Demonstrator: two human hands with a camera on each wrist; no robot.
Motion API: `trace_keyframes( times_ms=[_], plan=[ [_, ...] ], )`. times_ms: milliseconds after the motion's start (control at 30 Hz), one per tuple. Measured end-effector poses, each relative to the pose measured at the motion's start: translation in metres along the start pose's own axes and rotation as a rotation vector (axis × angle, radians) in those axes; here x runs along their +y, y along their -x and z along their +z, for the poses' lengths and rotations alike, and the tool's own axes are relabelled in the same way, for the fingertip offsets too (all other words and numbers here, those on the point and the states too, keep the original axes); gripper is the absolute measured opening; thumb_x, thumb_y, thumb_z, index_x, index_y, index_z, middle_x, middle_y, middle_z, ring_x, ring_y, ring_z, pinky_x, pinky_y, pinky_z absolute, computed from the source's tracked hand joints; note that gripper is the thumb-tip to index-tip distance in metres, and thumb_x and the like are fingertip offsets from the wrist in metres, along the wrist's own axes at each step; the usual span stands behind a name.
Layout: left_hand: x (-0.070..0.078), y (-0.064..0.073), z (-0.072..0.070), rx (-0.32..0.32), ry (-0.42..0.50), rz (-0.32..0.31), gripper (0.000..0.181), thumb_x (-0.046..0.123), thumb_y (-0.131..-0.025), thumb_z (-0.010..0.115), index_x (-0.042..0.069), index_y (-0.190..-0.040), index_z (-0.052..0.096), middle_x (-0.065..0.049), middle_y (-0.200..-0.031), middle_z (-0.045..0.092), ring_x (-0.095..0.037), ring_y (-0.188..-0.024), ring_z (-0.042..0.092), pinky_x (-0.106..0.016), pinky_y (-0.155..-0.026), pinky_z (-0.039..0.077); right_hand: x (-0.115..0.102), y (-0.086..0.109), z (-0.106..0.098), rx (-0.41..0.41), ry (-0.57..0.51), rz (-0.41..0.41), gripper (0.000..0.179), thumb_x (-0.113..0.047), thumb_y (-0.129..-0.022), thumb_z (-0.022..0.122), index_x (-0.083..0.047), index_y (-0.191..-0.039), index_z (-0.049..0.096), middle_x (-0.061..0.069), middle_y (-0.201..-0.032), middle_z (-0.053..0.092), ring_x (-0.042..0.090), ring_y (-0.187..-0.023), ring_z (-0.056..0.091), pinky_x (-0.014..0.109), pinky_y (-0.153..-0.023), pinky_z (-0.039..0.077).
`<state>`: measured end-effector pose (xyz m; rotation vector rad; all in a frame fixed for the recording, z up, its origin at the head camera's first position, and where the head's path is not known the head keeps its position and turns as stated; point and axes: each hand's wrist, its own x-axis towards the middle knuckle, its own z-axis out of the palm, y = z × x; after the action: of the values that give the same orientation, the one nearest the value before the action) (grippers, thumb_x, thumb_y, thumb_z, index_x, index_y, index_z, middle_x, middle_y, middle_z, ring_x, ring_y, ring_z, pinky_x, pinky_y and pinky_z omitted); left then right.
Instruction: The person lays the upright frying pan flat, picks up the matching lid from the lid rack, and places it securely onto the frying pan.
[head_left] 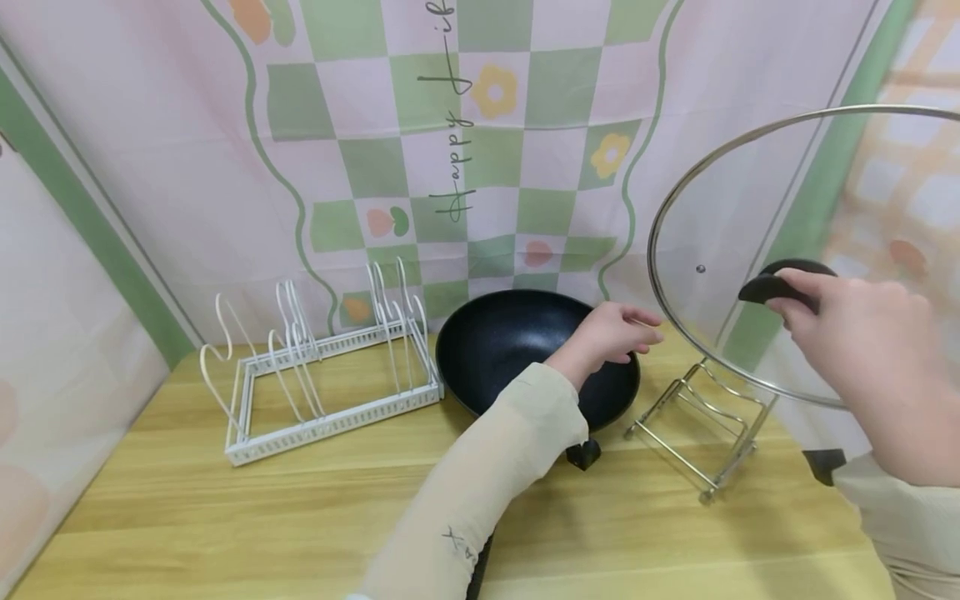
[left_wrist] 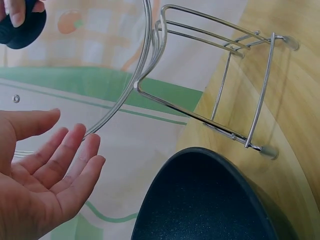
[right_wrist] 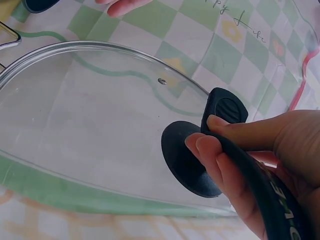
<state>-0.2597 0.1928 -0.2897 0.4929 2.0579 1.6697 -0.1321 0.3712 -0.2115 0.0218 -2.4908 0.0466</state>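
I have a round glass lid [head_left: 806,208] up on the right, held off the worktop [head_left: 300,517] and tipped nearly on edge. It is clear enough to show the cloth [head_left: 495,167] through it, with a thin shiny metal rim [head_left: 652,250], one small metal vent hole [head_left: 701,268] and a black knob [head_left: 772,287].

Of my two hands, the right hand [head_left: 873,358] pinches that knob between thumb and fingers. The left hand [head_left: 615,333] is free, fingers loosely spread, over the pan [head_left: 510,333] and near the lid's rim.

Just below the lid stands a wire stand [head_left: 671,457]; I can't tell whether rim and wire touch. The pan is black, deep and round, and a white rack [head_left: 337,424] with tall looped dividers sits close on its left.

The worktop is yellowish wood with grain running along it. Behind hangs the cloth — green and pale checks, yellow flowers, a wavy green border, and "Happy" in script turned on its side. At the far right it shows peach plaid — a little blurred from where I watch.
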Motion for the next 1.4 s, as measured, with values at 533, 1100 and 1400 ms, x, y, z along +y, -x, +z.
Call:
trace_keyframes(
  times_ms=[533,1100,1400],
  plan=[
    [-0.002,0.005,-0.013,0.151,0.077,0.098,0.016,0.008,-0.095,0.075,0.009,-0.111,0.074,0.0,-0.098,0.073,-0.014,-0.088,0.069,-0.038,-0.081,0.059,-0.002,-0.002,-0.007,-0.018,-0.021,0.009,0.02,-0.016,-0.096,0.068,-0.006,-0.114,0.07,0.013,-0.059,0.06,0.034,-0.042,0.041,0.052,-0.054,0.036],
    [-0.01,0.012,-0.028,0.189,0.22,0.162,0.038,0.011,-0.093,0.078,0.012,-0.129,0.066,-0.002,-0.109,0.07,-0.017,-0.098,0.067,-0.046,-0.086,0.058,-0.018,-0.005,-0.016,0.0,-0.059,-0.013,0.022,-0.017,-0.095,0.071,-0.006,-0.114,0.072,0.004,-0.054,0.057,0.031,-0.048,0.044,0.041,-0.044,0.028],
    [-0.011,0.018,-0.033,0.196,0.343,0.107,0.045,0.018,-0.09,0.082,0.011,-0.13,0.063,-0.002,-0.115,0.066,-0.022,-0.099,0.069,-0.052,-0.093,0.056,-0.026,-0.008,-0.013,-0.025,-0.094,-0.018,0.031,-0.019,-0.094,0.073,-0.004,-0.121,0.072,0.021,-0.075,0.068,0.041,-0.058,0.056,0.042,-0.047,0.033]
  ],
)
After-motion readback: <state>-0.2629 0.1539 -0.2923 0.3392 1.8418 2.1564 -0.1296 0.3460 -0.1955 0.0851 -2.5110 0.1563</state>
